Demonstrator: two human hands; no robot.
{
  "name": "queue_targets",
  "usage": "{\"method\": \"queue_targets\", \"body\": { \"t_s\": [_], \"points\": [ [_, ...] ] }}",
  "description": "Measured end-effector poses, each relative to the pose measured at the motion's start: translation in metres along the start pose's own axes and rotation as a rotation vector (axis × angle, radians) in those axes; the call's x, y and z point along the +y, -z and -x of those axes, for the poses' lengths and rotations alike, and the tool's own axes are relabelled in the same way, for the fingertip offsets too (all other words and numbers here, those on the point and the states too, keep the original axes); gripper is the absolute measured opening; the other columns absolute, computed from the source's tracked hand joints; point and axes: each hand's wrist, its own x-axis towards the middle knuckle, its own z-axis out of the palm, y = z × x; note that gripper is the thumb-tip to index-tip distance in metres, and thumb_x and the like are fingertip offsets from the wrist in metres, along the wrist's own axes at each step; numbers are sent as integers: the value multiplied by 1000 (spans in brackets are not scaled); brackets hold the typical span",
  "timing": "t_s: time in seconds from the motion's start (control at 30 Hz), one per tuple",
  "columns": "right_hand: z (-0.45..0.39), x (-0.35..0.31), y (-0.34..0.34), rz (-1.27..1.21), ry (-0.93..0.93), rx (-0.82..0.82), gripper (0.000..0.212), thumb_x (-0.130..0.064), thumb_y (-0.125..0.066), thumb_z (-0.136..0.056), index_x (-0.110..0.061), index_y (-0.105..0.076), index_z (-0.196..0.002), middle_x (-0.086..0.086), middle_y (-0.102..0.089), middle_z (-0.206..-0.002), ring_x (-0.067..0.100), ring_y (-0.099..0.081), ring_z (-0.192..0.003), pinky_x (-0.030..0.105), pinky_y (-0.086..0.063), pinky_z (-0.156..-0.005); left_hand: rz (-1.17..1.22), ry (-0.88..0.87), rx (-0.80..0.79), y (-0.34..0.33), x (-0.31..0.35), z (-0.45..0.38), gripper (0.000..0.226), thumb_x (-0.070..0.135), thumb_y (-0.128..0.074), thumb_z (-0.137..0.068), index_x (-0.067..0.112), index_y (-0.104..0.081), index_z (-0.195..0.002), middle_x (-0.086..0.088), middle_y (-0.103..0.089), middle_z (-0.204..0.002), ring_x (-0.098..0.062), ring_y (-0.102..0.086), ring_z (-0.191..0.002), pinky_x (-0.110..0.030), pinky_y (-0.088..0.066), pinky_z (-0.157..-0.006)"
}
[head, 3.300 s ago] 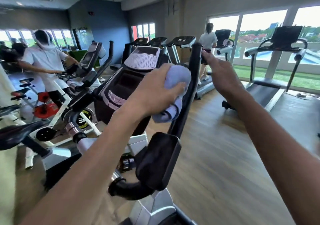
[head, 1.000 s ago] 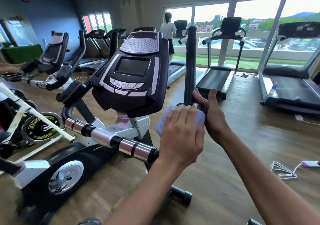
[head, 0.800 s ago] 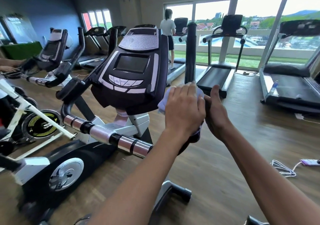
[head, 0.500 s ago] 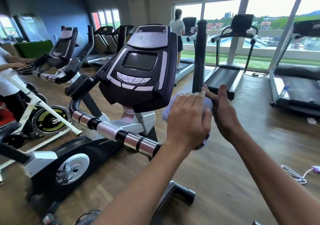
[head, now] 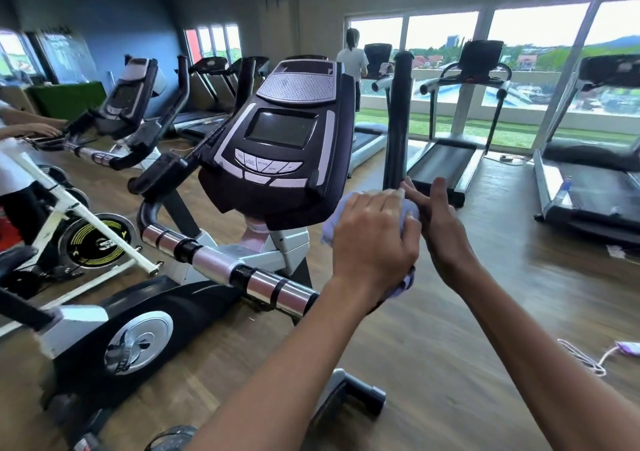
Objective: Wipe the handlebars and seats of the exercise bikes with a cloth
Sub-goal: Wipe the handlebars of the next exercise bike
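The cloth is held bunched in the left hand, fingers curled over it, and is pressed against the lower part of the upright handlebar of the nearest exercise bike. A pale lilac fold shows beside the knuckles and another below the heel of the hand. Just beside it, the right hand is laid against the same bar with its fingers fairly straight; whether the bar is actually gripped cannot be told, since the far side of the hand is hidden.

Compared with a second ago, the cloth has been worked up and down over a short stretch low on this bar — a few seconds back it was seen much nearer the top. From that it is judged that the upper length has been covered and the lower end is being finished. The chromed crossbar grip to the left, the opposite upright and the seat — not in view — appear not yet dealt with.

Behind the grip, the console is seen untouched. Further off, a second bike stands at the left, where another person's hand rests, and treadmills are ranged along the windows.
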Motion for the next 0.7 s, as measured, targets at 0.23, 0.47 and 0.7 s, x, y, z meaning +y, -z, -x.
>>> {"method": "queue_targets", "body": {
  "t_s": [0.23,0.47,0.7],
  "points": [
    [4,-4,-3,-1,-13,2,70,-61,-16,-107,-18,-59,-143,-12,-55,-149,0,-50,-134,36,-31,-123,62,-20,11,13,3,27,44,28,-47,-96,4,-70,-126,-10,-73,-121,-26,-62,-119,-36,-38,-113],
    [-2,-5,-2,12,-32,-22,74,-62,-18,-106,-13,-57,-145,-13,-51,-151,-2,-46,-136,34,-29,-124,33,4,-16,13,-5,11,44,32,-43,-91,4,-74,-103,-10,-75,-102,-31,-67,-99,-42,-46,-98],
    [3,-9,-2,-119,-97,-58,78,-68,-21,-103,-14,-59,-143,-10,-52,-152,3,-51,-135,38,-31,-123,85,36,-1,6,5,3,43,29,-50,-93,5,-72,-121,-9,-74,-118,-27,-65,-116,-38,-41,-110]
  ]
}}
